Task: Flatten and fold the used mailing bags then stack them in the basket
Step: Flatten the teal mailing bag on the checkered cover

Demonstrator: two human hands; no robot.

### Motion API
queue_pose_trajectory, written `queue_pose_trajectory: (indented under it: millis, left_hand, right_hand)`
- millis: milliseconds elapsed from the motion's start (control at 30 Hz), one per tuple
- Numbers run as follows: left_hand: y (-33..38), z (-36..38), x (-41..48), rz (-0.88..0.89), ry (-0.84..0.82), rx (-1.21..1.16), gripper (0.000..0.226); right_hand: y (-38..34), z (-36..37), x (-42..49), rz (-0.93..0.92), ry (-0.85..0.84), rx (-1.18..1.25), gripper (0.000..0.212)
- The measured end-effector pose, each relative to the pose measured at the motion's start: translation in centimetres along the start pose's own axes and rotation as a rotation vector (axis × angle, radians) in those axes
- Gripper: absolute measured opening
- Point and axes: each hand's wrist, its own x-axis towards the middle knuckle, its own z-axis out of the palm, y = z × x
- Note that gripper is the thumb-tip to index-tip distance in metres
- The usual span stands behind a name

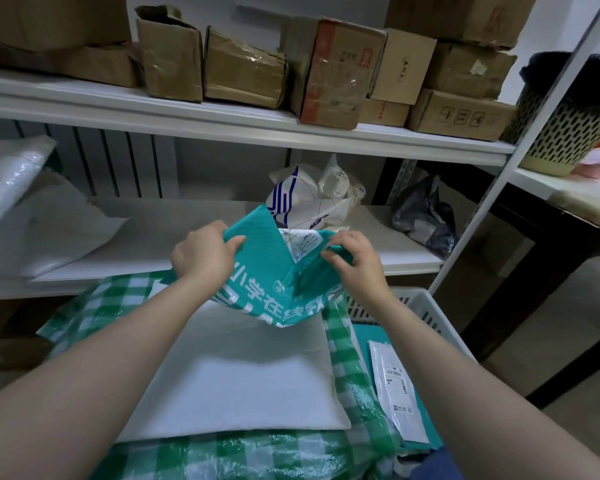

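Observation:
A teal mailing bag [274, 285] with white lettering and a white shipping label hangs crumpled in the air above a white pad. My left hand [203, 252] grips its upper left edge, thumb over the plastic. My right hand [355, 259] pinches its upper right edge. A white slatted basket [426, 308] stands at the right, holding a flat teal bag [368, 341] with a white label. On the shelf behind lie a white and blue mailing bag [305, 199] and a dark grey one [425, 216].
A white pad [243, 379] lies on a green checked cloth [94, 306] under my arms. White shelves carry cardboard boxes [336, 71] above and white foam sheets [49, 230] at the left. A perforated bin [561, 133] stands on a dark table at the right.

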Motion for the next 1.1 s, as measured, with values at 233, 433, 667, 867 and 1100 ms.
queue_pose_trajectory:
  millis: [233,433,667,867,1100]
  left_hand:
    - [-1.9,1.0,0.4,-0.088,-0.092,-0.33,0.033]
    - [-2.8,0.6,0.2,-0.122,-0.174,-0.732,0.029]
    - [-4.7,0.6,-0.3,-0.135,-0.269,-0.957,0.025]
    - [-5.8,0.1,-0.4,-0.192,-0.268,-1.194,0.021]
    - [-6.5,-1.4,0.5,-0.215,-0.16,-1.173,0.022]
  right_hand:
    - [0.8,-2.1,0.4,0.179,0.128,0.308,0.012]
    - [1.3,-2.9,1.0,0.286,0.227,0.484,0.009]
    - [0.7,-2.6,1.8,0.426,0.294,0.542,0.011]
    - [0.8,-2.8,1.5,0.601,0.347,0.634,0.01]
    - [-0.1,-2.7,2.1,0.548,0.349,0.521,0.024]
